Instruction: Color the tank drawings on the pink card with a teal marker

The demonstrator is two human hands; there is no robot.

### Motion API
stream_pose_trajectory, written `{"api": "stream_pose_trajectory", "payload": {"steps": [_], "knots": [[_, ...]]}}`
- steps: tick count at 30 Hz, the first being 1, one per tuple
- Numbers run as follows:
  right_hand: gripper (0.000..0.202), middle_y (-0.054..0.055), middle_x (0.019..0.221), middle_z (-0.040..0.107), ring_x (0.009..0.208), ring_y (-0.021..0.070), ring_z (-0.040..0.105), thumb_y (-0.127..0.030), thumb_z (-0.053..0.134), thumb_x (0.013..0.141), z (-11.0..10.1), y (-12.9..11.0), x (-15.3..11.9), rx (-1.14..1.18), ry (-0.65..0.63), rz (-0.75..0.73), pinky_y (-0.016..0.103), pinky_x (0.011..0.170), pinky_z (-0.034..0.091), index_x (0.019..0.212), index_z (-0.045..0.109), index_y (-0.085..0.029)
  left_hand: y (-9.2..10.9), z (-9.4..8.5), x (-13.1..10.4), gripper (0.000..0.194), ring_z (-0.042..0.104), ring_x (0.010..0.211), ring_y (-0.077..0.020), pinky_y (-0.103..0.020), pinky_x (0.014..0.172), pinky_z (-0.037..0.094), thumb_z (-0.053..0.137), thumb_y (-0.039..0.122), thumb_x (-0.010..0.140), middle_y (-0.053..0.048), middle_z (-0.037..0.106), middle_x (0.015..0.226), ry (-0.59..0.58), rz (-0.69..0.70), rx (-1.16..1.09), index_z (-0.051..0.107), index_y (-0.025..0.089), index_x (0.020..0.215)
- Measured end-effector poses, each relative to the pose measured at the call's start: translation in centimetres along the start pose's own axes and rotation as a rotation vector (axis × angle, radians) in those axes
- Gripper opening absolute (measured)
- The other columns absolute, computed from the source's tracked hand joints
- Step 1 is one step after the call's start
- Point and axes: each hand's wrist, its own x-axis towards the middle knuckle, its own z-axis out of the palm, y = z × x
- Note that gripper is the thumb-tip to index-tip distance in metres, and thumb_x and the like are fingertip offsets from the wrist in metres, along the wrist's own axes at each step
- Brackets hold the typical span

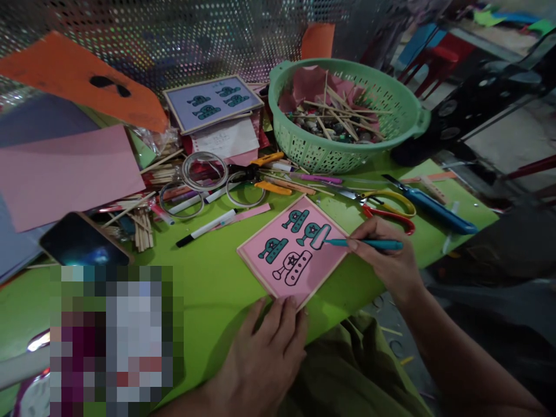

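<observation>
So the right hand (391, 258) has its fingers closed around a teal marker (377, 244), a proper pinch near the writing end. The marker's long axis runs pretty much sideways, tip pointing left, away from those fingers. The pink card (319, 272) is just left of them, turned so one corner faces away from the person.

What really matters here is the gap between fingers and drawing. The part-coloured drawing (316, 236) is right off the marker tip, a short way left of the right fingers, its pale unfilled strip slanting away from the person. Tip's at the strip's edge, can't tell if it's actually touching. Right hand is clearly the nearer one to that bit.

Left hand (267, 353) isn't gripping anything: fingers spread loosely, tips resting at the card's near corner, so the card is ahead of them. The outline-only drawing (293, 267) sits just past those fingertips, with no teal on it.

Other stuff: red-and-yellow scissors (403, 202) lie beyond the right fingers, a black-and-white pen (206, 227) is on the green tabletop (195, 301) left of the card, and the green basket (347, 153) is further out.
</observation>
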Motion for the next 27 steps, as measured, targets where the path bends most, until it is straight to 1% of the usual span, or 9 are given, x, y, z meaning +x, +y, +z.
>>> {"api": "stream_pose_trajectory", "payload": {"steps": [6,11,16,22,27], "knots": [[0.018,-0.001,0.058,0.064,0.048,0.0150,0.052,-0.031,0.081,0.081,0.0,-0.5,0.0,0.019,-0.046,0.019,0.029,0.044,0.039,0.072,0.065,-0.025,-0.1,-0.2,0.1,0.038,0.050,0.129,-0.0196,-0.040,0.111,0.033,0.050,0.045,0.106,0.000,0.072,0.136,0.006,0.003,-0.003,0.070,0.024,0.131],[0.026,0.000,0.059,0.066,0.048,0.0157,0.055,-0.040,0.083,0.079,0.0,-0.9,0.1,0.034,-0.068,0.020,0.029,0.044,0.043,0.070,0.065,-0.025,0.1,0.0,0.1,0.038,0.050,0.128,-0.0201,-0.041,0.110,0.034,0.051,0.044,0.106,-0.001,0.072,0.135,0.010,-0.005,-0.014,0.070,0.023,0.131],[0.026,0.000,0.060,0.065,0.049,0.0153,0.055,-0.042,0.084,0.080,-0.1,-0.5,0.0,0.077,-0.120,0.004,0.029,0.044,0.041,0.071,0.066,-0.025,0.1,0.0,0.1,0.037,0.050,0.128,-0.0202,-0.041,0.109,0.034,0.054,0.045,0.104,-0.001,0.073,0.134,0.007,-0.010,-0.026,0.070,0.023,0.130],[0.023,0.001,0.064,0.067,0.053,0.0160,0.056,-0.039,0.083,0.080,-0.3,0.2,-0.1,0.063,-0.138,-0.008,0.029,0.047,0.042,0.072,0.068,-0.024,0.1,0.2,-0.1,0.038,0.049,0.129,-0.0219,-0.042,0.109,0.033,0.056,0.045,0.104,-0.003,0.072,0.134,0.002,0.008,-0.019,0.069,0.022,0.131],[0.023,0.001,0.063,0.067,0.053,0.0161,0.056,-0.041,0.083,0.080,-0.4,0.2,0.0,0.037,-0.149,-0.014,0.029,0.046,0.043,0.073,0.069,-0.024,0.2,0.2,-0.3,0.038,0.048,0.130,-0.0215,-0.042,0.110,0.032,0.055,0.045,0.103,-0.002,0.070,0.136,-0.009,0.006,-0.008,0.069,0.023,0.131]]}}
